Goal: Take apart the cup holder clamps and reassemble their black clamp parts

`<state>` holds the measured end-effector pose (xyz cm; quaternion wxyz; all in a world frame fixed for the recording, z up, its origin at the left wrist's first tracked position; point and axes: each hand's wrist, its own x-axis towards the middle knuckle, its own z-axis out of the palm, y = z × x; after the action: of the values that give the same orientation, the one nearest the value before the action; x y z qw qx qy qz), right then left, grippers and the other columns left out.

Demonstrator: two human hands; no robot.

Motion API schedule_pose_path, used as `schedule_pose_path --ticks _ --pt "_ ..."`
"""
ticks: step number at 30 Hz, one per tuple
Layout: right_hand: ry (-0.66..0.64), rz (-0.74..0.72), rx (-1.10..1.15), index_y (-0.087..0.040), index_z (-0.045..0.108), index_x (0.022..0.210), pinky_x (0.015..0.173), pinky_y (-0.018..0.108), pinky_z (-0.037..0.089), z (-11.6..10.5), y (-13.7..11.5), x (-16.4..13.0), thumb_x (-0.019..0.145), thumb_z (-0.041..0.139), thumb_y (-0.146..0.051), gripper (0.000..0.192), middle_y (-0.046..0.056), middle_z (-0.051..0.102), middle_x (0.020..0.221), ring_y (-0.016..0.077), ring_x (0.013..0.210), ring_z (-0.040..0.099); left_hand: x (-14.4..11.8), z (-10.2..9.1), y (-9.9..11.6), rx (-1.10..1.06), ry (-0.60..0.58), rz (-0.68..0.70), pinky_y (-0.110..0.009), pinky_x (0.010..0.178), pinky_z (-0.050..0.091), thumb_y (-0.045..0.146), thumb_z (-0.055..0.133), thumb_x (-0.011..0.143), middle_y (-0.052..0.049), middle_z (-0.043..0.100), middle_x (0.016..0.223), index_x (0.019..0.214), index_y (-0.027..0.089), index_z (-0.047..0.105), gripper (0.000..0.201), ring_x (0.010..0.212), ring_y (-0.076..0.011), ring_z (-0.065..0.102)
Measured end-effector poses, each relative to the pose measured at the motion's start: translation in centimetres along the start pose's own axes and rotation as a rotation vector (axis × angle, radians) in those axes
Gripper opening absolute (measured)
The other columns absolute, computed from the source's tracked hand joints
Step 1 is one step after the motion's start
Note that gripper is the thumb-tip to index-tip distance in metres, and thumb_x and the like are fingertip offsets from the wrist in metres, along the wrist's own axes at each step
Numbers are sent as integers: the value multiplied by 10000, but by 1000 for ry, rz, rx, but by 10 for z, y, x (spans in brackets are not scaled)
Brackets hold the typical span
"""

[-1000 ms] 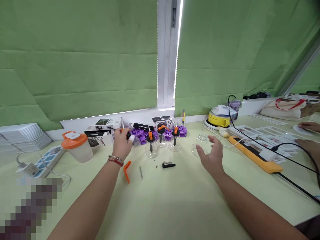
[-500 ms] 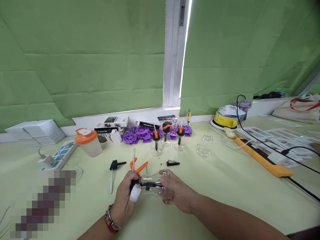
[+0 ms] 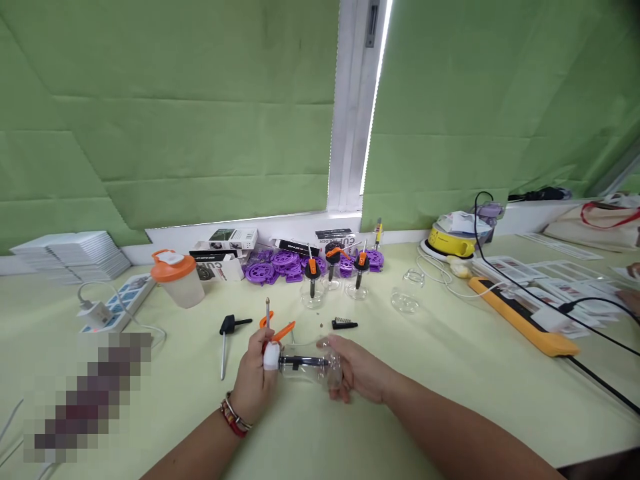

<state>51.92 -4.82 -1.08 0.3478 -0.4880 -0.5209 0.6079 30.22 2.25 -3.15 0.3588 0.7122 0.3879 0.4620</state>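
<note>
A waisted clear jar (image 3: 303,377) lies on its side between my hands, a black tube (image 3: 314,361) running inside it. My left hand (image 3: 255,373), its thumb wrapped in white, is closed round the jar's top end. A metal rod (image 3: 267,313) sticks up from that end. My right hand (image 3: 363,367) grips the jar's wide base. Just beyond my left hand lies an orange lever-like part (image 3: 284,331). To the left rests a black piece with a metal rod (image 3: 229,325); to the right lies a small black part with a spring (image 3: 345,323).
Several clear jars with black and orange tops (image 3: 312,270) stand ahead, before purple parts (image 3: 260,272) and boxes (image 3: 235,267). An orange-lidded cup (image 3: 183,287) and power strip (image 3: 131,303) are left. A clear jar (image 3: 406,300) and yellow power strip (image 3: 525,320) are right.
The jar has turned slightly and sits more level. My left thumb has moved up over its top end. At the far right edge, part of another person's hand has come into view.
</note>
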Motion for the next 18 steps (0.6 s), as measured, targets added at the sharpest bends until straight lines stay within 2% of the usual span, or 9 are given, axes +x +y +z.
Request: schedule_pose_path --ticks 3,4,5,8,10,13,15,16,18 --pt "140 -295 -180 -295 359 1326 903 429 436 -3 -2 -7 638 679 -587 812 120 381 1340 274 1140 478 1 1 -7 -43 36 -21 -292 624 423 322 439 860 -7 561 832 1095 228 407 255 647 -145 531" --pt "170 -359 -190 -309 348 1337 962 422 389 -3 -3 -7 603 728 -547 861 105 330 1386 274 1210 411 2 2 -8 -60 60 -21 -293 628 428 327 446 857 -14 564 860 1103 228 402 269 665 -148 539" --pt "174 -351 -148 -308 330 1349 972 429 377 -3 -3 -6 620 706 -568 860 107 326 1388 271 1217 405 3 2 -9 -69 76 -16 -299 643 434 332 458 850 -22 568 886 1109 225 403 285 694 -155 551" --pt "50 -63 119 -260 293 1352 792 472 478 -1 -2 -2 784 398 -692 721 144 471 1215 243 943 594 3 2 -9 -51 55 7 -325 691 442 333 499 823 -36 577 896 1091 211 437 300 744 -172 571" --pt "7 -34 124 -259 319 1326 760 474 490 -1 -3 -1 787 423 -673 688 139 483 1189 229 871 614 3 2 -8 -38 37 6 -323 685 443 323 512 813 -29 582 867 1070 208 458 287 721 -167 572" --pt "99 -353 -168 -292 422 1266 1008 468 333 -5 -5 -6 622 733 -507 747 107 363 1353 273 1203 425 2 3 -6 -81 59 -21 -307 663 453 306 503 822 -12 589 842 1091 223 440 288 703 -156 576" --pt "155 -436 -234 -292 436 1257 1063 448 255 -7 -5 -7 558 779 -494 804 94 312 1397 277 1309 277 2 4 -7 -105 69 -25 -306 675 460 293 483 837 -7 594 847 1117 234 413 294 722 -155 582" --pt "157 -376 -172 -284 416 1268 1032 461 300 -7 -4 -7 587 739 -549 799 106 336 1376 281 1290 313 2 3 -9 -103 65 -14 -311 687 462 289 480 840 -11 596 860 1122 234 406 297 741 -159 586" --pt "85 -116 46 -242 360 1293 850 473 457 -6 -1 -4 685 540 -701 783 145 454 1238 285 1100 518 2 2 -12 -63 53 23 -327 711 461 288 490 831 -28 598 894 1121 224 413 307 778 -171 593"
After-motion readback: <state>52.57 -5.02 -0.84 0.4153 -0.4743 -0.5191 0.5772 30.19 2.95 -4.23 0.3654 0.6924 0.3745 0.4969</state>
